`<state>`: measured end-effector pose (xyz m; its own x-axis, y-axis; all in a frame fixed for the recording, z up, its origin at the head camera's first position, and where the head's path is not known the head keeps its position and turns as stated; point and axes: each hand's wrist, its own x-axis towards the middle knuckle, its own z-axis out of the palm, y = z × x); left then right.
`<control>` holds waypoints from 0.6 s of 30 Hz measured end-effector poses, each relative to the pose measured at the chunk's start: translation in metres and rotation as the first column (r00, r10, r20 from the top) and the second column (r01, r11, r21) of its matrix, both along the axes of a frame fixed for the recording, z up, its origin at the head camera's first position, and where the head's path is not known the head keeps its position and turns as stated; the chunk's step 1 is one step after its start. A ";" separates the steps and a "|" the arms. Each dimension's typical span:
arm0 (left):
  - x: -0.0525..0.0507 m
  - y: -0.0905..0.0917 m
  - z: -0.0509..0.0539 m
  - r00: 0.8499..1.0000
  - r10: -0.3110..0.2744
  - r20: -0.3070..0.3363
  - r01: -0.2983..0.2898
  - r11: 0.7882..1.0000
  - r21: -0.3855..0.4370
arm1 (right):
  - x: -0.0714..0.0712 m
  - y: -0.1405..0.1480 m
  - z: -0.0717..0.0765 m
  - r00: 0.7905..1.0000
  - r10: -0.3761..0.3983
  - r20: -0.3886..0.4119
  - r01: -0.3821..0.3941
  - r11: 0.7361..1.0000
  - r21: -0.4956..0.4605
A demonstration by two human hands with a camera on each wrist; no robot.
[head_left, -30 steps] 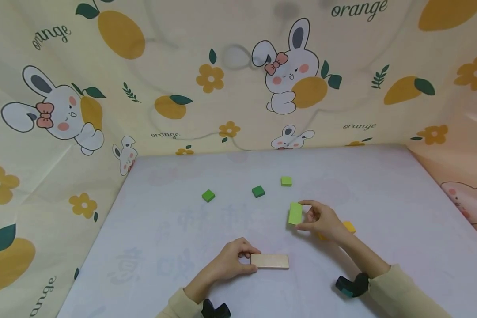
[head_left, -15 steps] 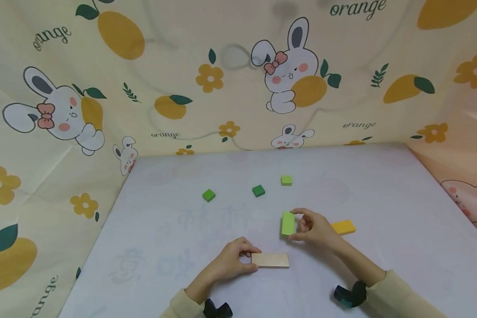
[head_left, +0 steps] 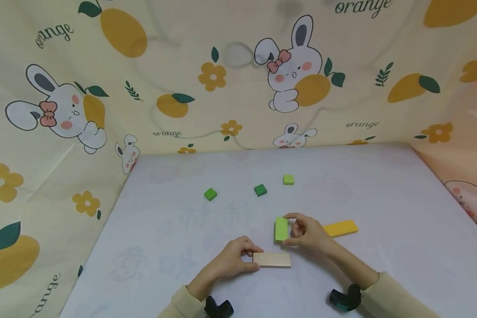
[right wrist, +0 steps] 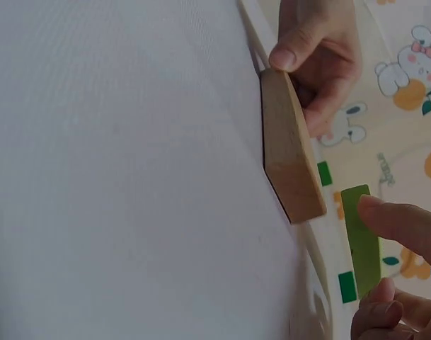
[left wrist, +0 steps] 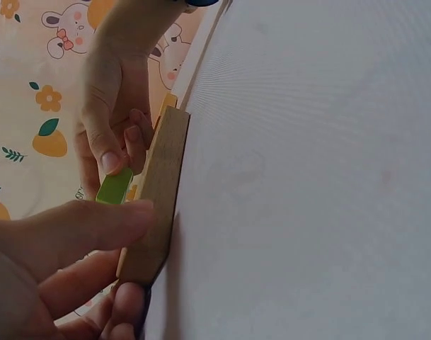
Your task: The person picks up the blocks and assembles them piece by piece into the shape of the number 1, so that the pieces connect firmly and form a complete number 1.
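The left hand (head_left: 229, 259), angled in from the near left, pinches the left end of a wooden block (head_left: 275, 260) lying crosswise on the desk (head_left: 143, 291). Just beyond, the right hand (head_left: 309, 233) grips a light green block (head_left: 280, 229), long axis pointing away from the person.

Ok, counting three small green blocks (head_left: 260, 190) mid-frame, one big green block (head_left: 281, 229), one yellow block (head_left: 343, 228), one tan block (head_left: 275, 260), plus two cams (head_left: 347, 300) down low.

Wooden block (head_left: 273, 260) in high head, close wrist views.
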<state>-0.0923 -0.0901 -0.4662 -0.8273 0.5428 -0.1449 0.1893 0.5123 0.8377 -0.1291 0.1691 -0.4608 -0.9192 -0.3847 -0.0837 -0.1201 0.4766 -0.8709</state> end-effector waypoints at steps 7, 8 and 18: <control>-0.001 0.001 -0.001 1.000 0.007 0.003 -0.007 1.000 -0.006 | 0.000 -0.008 -0.005 1.000 0.024 -0.008 -0.024 0.999 0.039; -0.001 0.001 -0.001 1.000 0.009 0.004 -0.009 1.000 -0.007 | 0.000 -0.009 -0.005 1.000 0.024 -0.001 -0.023 0.999 0.041; -0.001 0.001 -0.001 1.000 0.016 0.013 -0.016 1.000 -0.003 | 0.001 -0.016 -0.007 0.998 0.070 0.008 -0.070 0.997 0.032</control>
